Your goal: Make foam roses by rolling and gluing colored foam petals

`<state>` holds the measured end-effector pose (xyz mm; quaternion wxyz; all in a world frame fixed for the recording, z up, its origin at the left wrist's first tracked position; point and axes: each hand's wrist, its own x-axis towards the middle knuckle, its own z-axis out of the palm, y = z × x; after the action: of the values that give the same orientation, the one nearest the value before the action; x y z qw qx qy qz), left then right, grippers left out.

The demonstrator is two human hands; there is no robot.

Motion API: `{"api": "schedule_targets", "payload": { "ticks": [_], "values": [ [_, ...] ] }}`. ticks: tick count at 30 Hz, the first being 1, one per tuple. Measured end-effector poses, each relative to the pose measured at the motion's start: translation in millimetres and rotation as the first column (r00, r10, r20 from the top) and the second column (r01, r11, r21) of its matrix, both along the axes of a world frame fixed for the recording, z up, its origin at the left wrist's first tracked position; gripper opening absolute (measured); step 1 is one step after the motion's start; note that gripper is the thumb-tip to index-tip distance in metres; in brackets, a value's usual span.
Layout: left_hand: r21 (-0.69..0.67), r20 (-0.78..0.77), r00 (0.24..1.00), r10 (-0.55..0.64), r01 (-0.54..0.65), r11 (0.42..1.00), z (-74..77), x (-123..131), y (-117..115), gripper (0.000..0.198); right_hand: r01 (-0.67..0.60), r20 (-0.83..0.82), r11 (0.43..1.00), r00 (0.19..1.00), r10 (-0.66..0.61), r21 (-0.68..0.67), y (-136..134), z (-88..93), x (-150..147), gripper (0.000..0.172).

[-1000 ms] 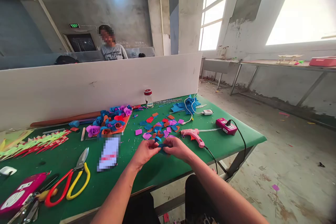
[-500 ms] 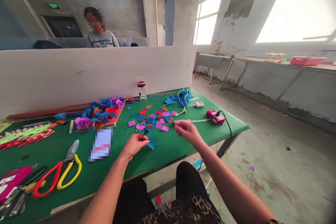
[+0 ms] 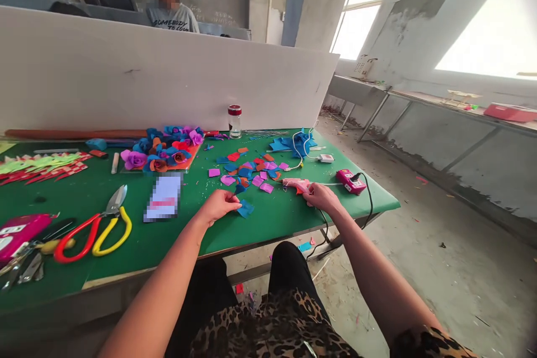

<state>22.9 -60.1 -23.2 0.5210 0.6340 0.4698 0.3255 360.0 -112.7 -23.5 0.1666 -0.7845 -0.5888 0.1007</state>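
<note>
My left hand (image 3: 218, 206) pinches a small blue crepe paper piece (image 3: 246, 209) between thumb and fingertips, just above the table's near edge. My right hand (image 3: 322, 198) has its fingers closed around the handle of a pink hot glue gun (image 3: 295, 183), which lies on the table with its nozzle pointing left and a cord hanging below. Beyond the hands, loose purple, blue, red and brown paper squares (image 3: 265, 187) are scattered. Left of them, finished paper roses (image 3: 158, 163) in purple, blue, brown and red sit in a cluster on an orange sheet.
Red-and-yellow-handled scissors (image 3: 114, 201) and a phone (image 3: 163, 197) lie at left. A lidded glass jar (image 3: 235, 122) stands by the white partition (image 3: 180, 78). A pink power strip (image 3: 351, 182), white charger (image 3: 326, 158) and cables occupy the right. Someone in a grey shirt (image 3: 174, 18) is behind the partition.
My right hand has moved right and down onto the glue gun and closed on its handle. My left hand still holds the blue paper. The view has tilted downward.
</note>
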Motion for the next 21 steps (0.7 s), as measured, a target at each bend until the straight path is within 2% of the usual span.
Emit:
{"api": "schedule_targets", "payload": {
  "ticks": [4,7,10,12,15,18,21],
  "values": [
    [-0.04,0.014,0.999,-0.044,0.045,0.998,-0.3,-1.3,2.1,0.019,-0.035,-0.098,0.997,0.994,0.041,0.065,-0.4,-2.8,6.5,0.022],
    [-0.093,-0.01,0.994,-0.104,0.103,0.99,2.7,-2.2,3.5,0.016,0.054,-0.258,0.986,0.966,-0.011,0.16,-8.9,-5.4,10.3,0.021],
    [-0.147,-0.022,0.99,-0.137,0.132,0.98,5.8,-1.7,5.1,0.015,0.105,-0.353,0.979,0.935,-0.037,0.176,-18.0,-5.3,9.2,0.019],
    [-0.149,-0.021,0.992,-0.123,0.118,0.982,6.6,-1.4,5.1,0.016,0.07,-0.3,0.984,0.954,-0.019,0.161,-22.4,-3.5,4.6,0.027],
    [-0.131,-0.012,0.996,-0.089,0.086,0.988,7.5,-4.0,2.8,0.017,-0.062,-0.221,0.997,0.973,0.07,0.043,-26.4,-1.8,-5.6,0.035],
    [-0.157,0.028,0.992,-0.124,0.127,0.979,11.1,-10.0,-0.5,0.019,-0.103,-0.218,0.993,0.972,0.088,-0.057,-26.9,-3.3,-13.7,0.021],
    [-0.184,0.003,0.979,-0.204,0.201,0.962,16.3,-12.8,-1.6,0.021,-0.091,-0.197,0.995,0.977,0.079,-0.049,-24.5,-3.5,-15.5,0.014]
  ]
}}
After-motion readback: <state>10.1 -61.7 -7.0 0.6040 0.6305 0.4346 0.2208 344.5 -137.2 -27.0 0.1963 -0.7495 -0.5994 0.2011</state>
